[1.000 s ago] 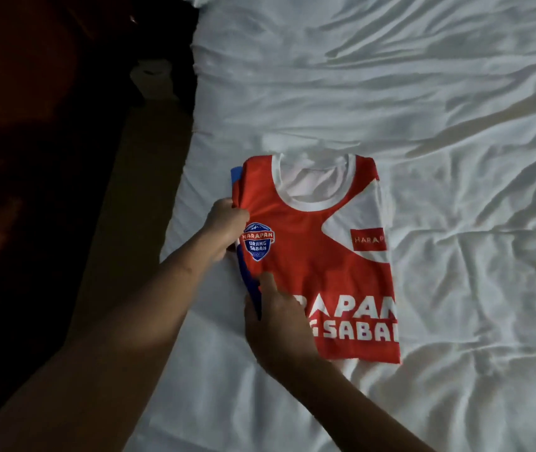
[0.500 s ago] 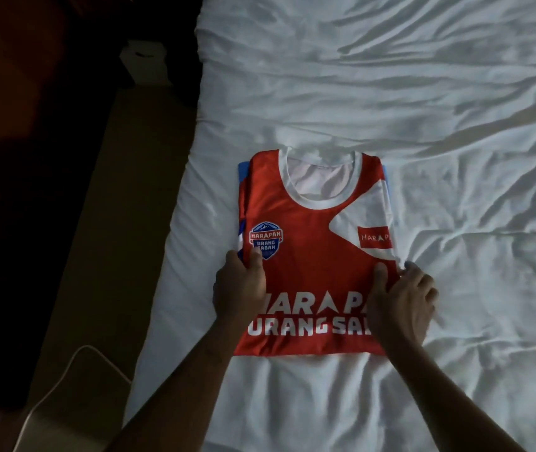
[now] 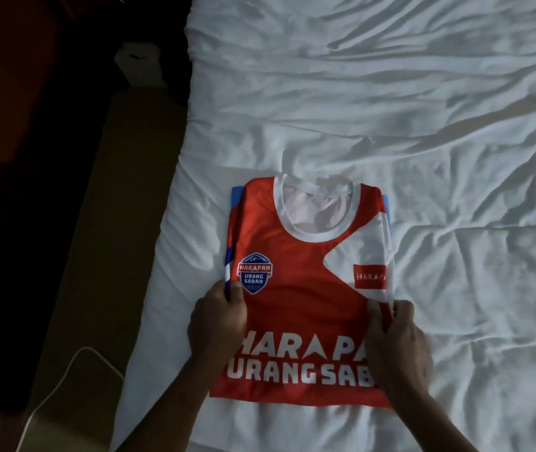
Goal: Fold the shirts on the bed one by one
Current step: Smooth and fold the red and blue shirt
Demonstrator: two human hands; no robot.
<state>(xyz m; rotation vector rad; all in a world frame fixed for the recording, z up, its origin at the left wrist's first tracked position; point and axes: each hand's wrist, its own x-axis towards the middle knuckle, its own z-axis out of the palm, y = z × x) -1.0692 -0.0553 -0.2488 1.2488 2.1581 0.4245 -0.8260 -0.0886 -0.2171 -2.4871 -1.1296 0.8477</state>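
Observation:
A red shirt [image 3: 296,265] with a white collar, a blue badge and white lettering lies on the bed [image 3: 390,109], its sleeves folded under so it forms a narrow rectangle. Blue fabric shows at its upper corners. My left hand [image 3: 217,318] pinches the shirt's left edge just below the badge. On the other side, my right hand [image 3: 397,344] pinches the right edge below the small red label. Both hands cover part of the lettering.
The white sheet is wrinkled and stretches far up and right. The bed's left edge drops to a dark floor strip [image 3: 103,256]. A white cable [image 3: 74,370] loops on the floor at lower left. A pale box [image 3: 141,65] stands at the upper left.
My right hand went from the shirt's left side to its right edge. My left hand slid down the left edge. Both now pinch the shirt's sides level with each other.

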